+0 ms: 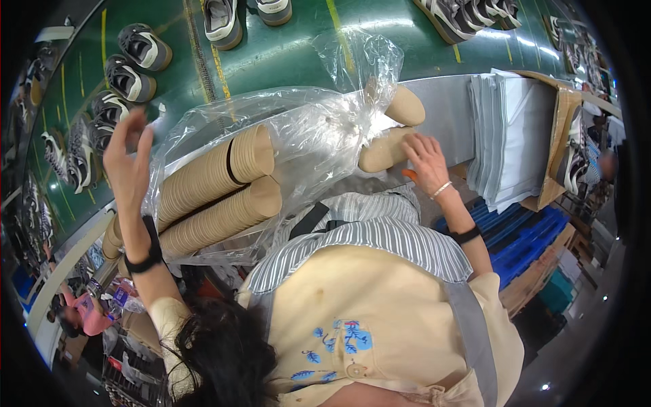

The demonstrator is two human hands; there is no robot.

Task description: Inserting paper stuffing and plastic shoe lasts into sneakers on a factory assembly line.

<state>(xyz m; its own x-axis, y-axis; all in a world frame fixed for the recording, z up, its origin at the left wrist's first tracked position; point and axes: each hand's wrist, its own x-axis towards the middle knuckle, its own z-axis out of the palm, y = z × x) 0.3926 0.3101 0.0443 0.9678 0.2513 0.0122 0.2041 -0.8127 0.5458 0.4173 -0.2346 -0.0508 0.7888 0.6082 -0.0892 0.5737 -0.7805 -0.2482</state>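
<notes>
My left hand (129,156) is raised beside the shoes at the left, slightly blurred, its thumb and fingers apart and nothing visible in it. My right hand (428,165) has its fingers on the end of a tan insole (382,150), with the thumb bent below and a bit of orange at its tip. Another tan insole (405,106) lies just beyond. Between my arms, two long rows of stacked tan insoles (220,166) lie in a clear plastic bag (305,115). A dark band goes round the far row.
Grey-and-white sneakers (129,78) stand on the green conveyor (285,57), with more sneakers (468,17) at the far right. White sheets (508,136) stand in a cardboard box (559,146) at the right. Blue pallets (522,247) lie below it. A person in pink (88,313) is at the lower left.
</notes>
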